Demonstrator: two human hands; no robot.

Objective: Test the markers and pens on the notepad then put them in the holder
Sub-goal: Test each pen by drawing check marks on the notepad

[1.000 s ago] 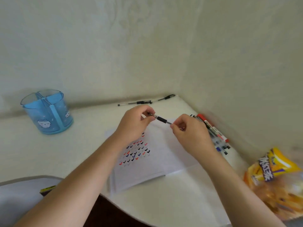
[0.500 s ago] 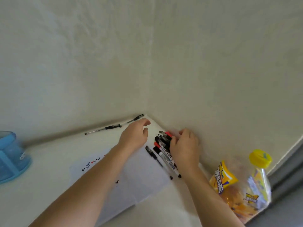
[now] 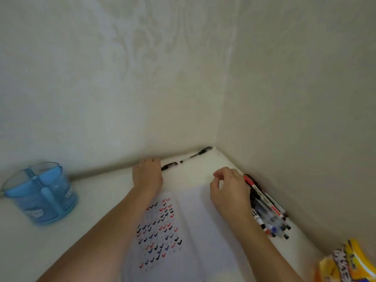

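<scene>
Soft, dim, even light; faint shadows; slight overall blur; wide-angle bending at edges

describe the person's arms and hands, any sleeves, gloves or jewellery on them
Both arms are bare as far as the frame shows, with no sleeves in view. The left hand and the right hand wear no gloves, and no watch, ring or bracelet shows.

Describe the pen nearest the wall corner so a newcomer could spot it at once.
Find the corner where the two walls meet the white desk. Two black pens lie along the back wall there; the target pen is the slim one whose end pokes into the corner. Its neighbour is partly hidden by the left hand, while this one lies fully exposed.
</scene>
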